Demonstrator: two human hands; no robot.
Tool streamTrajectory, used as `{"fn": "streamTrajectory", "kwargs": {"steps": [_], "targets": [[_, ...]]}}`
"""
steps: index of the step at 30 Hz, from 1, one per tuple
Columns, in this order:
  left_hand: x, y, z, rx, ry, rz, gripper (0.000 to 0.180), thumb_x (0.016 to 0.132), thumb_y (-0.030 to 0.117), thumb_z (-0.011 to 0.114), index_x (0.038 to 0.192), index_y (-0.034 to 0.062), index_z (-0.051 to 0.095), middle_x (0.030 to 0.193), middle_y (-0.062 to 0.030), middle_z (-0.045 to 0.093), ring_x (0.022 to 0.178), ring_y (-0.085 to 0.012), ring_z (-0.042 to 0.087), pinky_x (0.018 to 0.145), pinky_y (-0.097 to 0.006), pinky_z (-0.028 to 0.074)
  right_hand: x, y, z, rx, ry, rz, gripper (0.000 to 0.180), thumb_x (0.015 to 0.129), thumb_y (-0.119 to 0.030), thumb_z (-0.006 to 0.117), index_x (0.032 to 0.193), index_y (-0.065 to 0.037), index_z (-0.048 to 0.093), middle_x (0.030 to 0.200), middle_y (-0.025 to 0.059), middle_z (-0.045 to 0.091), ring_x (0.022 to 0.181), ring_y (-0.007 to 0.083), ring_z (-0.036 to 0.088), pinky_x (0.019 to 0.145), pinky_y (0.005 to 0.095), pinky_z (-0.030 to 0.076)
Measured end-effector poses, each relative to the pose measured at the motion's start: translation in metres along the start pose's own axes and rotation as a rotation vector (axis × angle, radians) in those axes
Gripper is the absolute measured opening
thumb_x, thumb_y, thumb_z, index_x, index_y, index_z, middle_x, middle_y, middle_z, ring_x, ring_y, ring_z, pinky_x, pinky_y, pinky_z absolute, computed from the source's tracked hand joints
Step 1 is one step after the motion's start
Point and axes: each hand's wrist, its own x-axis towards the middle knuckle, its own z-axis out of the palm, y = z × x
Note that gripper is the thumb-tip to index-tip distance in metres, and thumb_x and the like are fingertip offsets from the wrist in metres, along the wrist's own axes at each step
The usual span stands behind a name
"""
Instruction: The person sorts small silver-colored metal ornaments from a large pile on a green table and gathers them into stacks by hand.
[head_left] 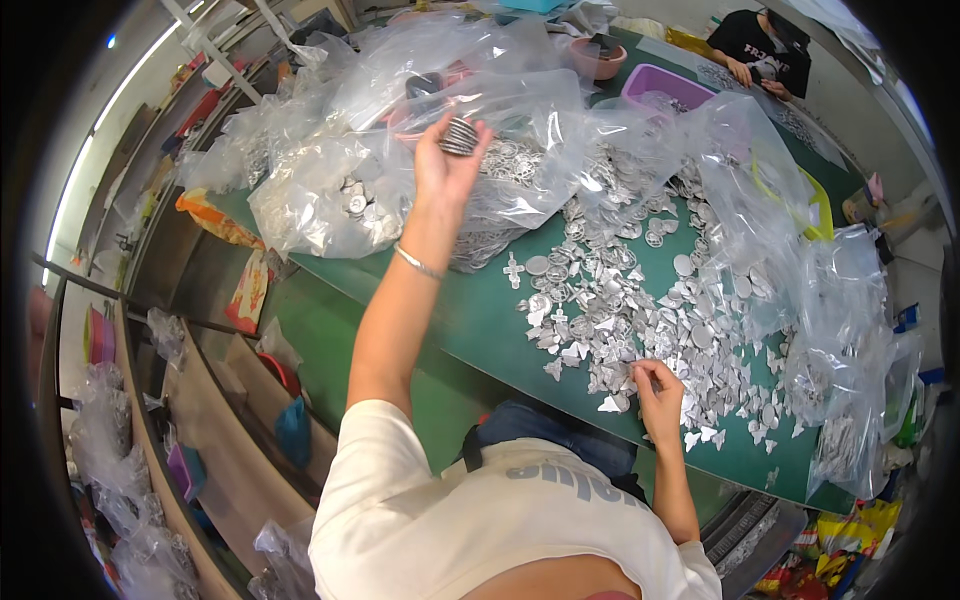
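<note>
My left hand point(446, 165) is raised over the clear plastic bags, its fingers closed round a stack of round metal discs point(459, 137). Low at the pile's near edge, my right hand point(657, 395) has thumb and forefinger pinched together; what lies between them, if anything, is too small to make out. A broad heap of silver metal pieces point(640, 320) covers the green table point(480, 310), mixing round, winged and cross-shaped ones. Apart at its left side lies a cross-shaped piece point(513, 270).
A clear bag of metal pieces point(330, 200) sits at the table's left. Farther back are a purple basket point(665, 85) and a pinkish bowl point(597, 62). A yellow-green basket point(822, 208) stands at the right. Across the table sits another person point(765, 50). Shelves point(225, 430) line my left.
</note>
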Motion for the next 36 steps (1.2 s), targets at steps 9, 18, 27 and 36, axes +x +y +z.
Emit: {"fn": "streamTrajectory", "kwargs": {"steps": [9,18,27,36], "targets": [[-0.014,-0.010,-0.025,-0.245,-0.116,-0.211,0.018,0.085,0.013,0.049,0.101,0.0024,0.050,0.093,-0.0151,0.051,0.082,-0.0237,0.053,0.070,-0.033,0.052,-0.007,0.001,-0.007,-0.043,0.003,0.103,0.011,0.085,-0.007,0.055,0.088,0.002,0.060,0.072,0.0019,0.058,0.065,0.0071,0.051,0.060,0.0204,0.040],[-0.092,0.027,-0.037,-0.283,-0.257,-0.273,0.031,0.081,0.010,0.050,0.112,0.0070,0.050,0.110,-0.0153,0.049,0.093,-0.0233,0.051,0.066,-0.031,0.053,-0.006,0.013,0.002,-0.053,-0.042,0.025,0.009,0.085,-0.005,0.054,0.087,0.002,0.060,0.073,0.0020,0.057,0.067,0.0077,0.050,0.063,0.0207,0.040],[-0.084,0.066,-0.114,-0.009,0.363,0.139,0.024,0.084,0.006,0.052,0.108,0.0023,0.050,0.097,-0.0141,0.053,0.093,-0.0280,0.053,0.081,-0.041,0.051,-0.003,0.006,0.007,0.067,-0.042,0.029,0.009,0.085,-0.003,0.053,0.086,0.003,0.059,0.076,0.0034,0.057,0.070,0.0090,0.052,0.064,0.0215,0.041],[0.059,0.145,-0.157,-0.048,0.365,0.556,0.014,0.082,0.013,0.052,0.091,0.0019,0.048,0.080,-0.0083,0.053,0.075,-0.0247,0.055,0.071,-0.046,0.048,-0.006,0.003,0.006,-0.026,-0.015,0.036,0.012,0.086,-0.007,0.054,0.087,0.003,0.060,0.074,0.0035,0.058,0.069,0.0090,0.053,0.065,0.0216,0.041]]}}
